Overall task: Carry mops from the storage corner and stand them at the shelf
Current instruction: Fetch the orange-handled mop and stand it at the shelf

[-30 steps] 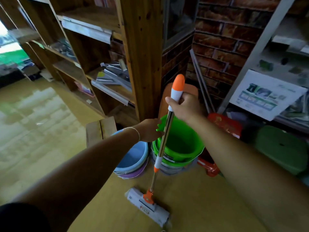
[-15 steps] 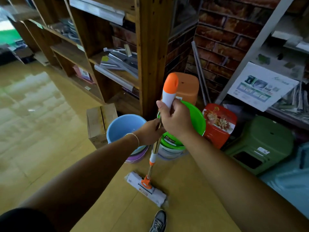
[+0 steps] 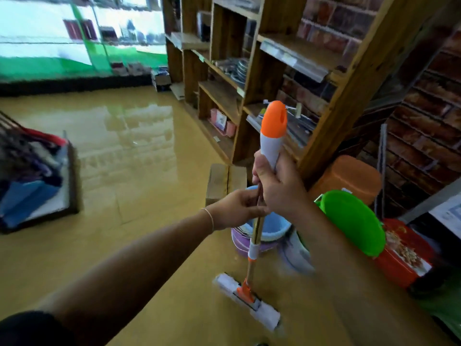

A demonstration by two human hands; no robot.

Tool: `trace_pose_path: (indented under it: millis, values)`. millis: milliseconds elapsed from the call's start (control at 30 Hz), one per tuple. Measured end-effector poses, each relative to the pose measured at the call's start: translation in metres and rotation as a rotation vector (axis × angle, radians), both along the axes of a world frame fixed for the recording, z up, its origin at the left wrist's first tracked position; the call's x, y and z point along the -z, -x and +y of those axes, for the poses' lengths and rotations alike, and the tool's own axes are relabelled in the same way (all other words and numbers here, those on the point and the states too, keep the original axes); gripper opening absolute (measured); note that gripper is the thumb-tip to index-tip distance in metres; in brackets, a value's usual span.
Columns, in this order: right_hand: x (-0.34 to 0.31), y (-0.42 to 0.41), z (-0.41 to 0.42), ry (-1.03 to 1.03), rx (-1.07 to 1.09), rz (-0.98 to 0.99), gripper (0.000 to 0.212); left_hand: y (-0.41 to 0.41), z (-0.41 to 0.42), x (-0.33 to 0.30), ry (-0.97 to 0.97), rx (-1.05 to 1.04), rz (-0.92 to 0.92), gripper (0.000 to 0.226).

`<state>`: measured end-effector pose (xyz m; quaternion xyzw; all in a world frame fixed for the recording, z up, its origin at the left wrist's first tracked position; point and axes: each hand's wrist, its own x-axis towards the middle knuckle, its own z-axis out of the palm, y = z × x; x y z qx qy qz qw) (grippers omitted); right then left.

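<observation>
The wooden shelf [image 3: 252, 78] filled the upper centre and right of frame, one unit w/ several tiers, its big upright post running diagonally down to centre-right; prob. the target, since the mop [image 3: 257, 236] stood just in front of it. One mop only in view: orange-capped white grip at centre, metal shaft dropping to a flat white head on the yellow floor [image 3: 119, 171] at lower centre, slightly tilted, head looked to be touching the floor, so likely being steadied upright rather than carried. Buckets near the post base, right of centre: one green bucket [image 3: 354, 221] tipped toward camera, one blue bucket [image 3: 274, 224] nested in a purple one behind the shaft, one orange tub [image 3: 349, 173] further back, so approx. 4 containers; more may be hidden. One cardboard box [image 3: 225, 182] beside the shelf foot. Right hand [image 3: 279, 186] was wrapped round the white grip just below the orange cap, fingers curled tight, taking the weight and setting the angle. Left hand [image 3: 237, 208] sat just below it, fingertips pinching the thin shaft, prob. to guide it. Two hands, both on the one mop.
</observation>
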<state>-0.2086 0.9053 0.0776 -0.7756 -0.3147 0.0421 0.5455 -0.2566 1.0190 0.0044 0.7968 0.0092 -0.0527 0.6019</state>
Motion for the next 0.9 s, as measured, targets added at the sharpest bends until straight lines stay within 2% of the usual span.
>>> trace_pose_path:
  millis: [133,233,400,533,633,900]
  values:
    - [-0.032,0.030,0.068,0.046,-0.232,-0.015,0.049,0.049,0.069,-0.023,-0.064,-0.027,-0.029,0.049]
    - [-0.049,0.057,0.118,-0.002,-0.360,-0.007,0.049,0.085,0.113,-0.039,-0.110,-0.105,-0.047,0.053]
    - [-0.070,0.098,0.189,-0.065,-0.567,0.005,0.039,0.141,0.170,-0.053,-0.094,-0.297,-0.070,0.028]
    - [-0.081,0.121,0.239,-0.116,-0.714,0.055,0.034,0.177,0.211,-0.067,-0.142,-0.436,-0.072,0.053]
    - [-0.085,0.129,0.274,-0.127,-0.797,0.060,0.025,0.194,0.238,-0.082,-0.201,-0.459,-0.024,0.041]
    - [-0.081,0.121,0.379,-0.193,-1.034,0.028,0.032,0.199,0.320,-0.087,-0.402,-0.701,0.031,0.025]
